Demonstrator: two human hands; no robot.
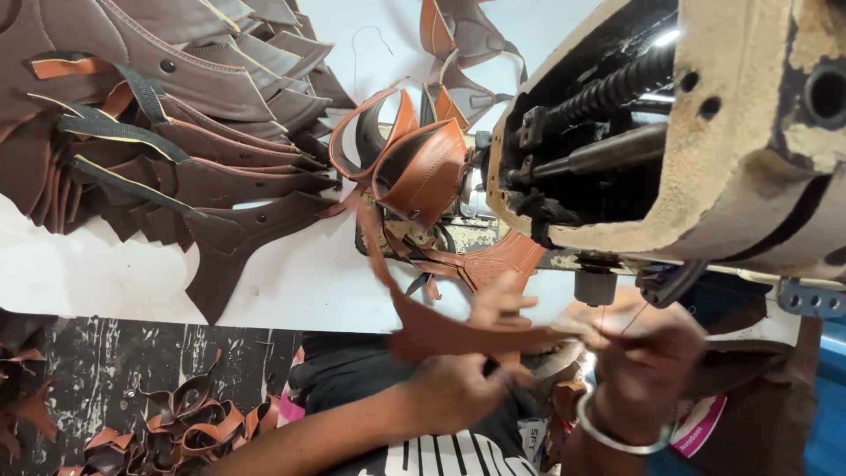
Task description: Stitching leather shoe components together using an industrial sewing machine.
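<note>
My left hand (467, 375) grips a flat brown leather piece (458, 333) from below, close to my body. My right hand (648, 357), with a silver bangle on the wrist, pinches the right end of the same piece under the head of a worn cream sewing machine (705, 132). A tan leather strap runs up from the piece to a curled tan leather shoe upper (423, 172) on the machine bed. Motion blurs both hands.
A big heap of dark brown leather uppers (176, 123) covers the white table (291, 282) at the left. More tan pieces (458, 35) lie at the back. Leather scraps (176, 423) litter the dark floor at the lower left.
</note>
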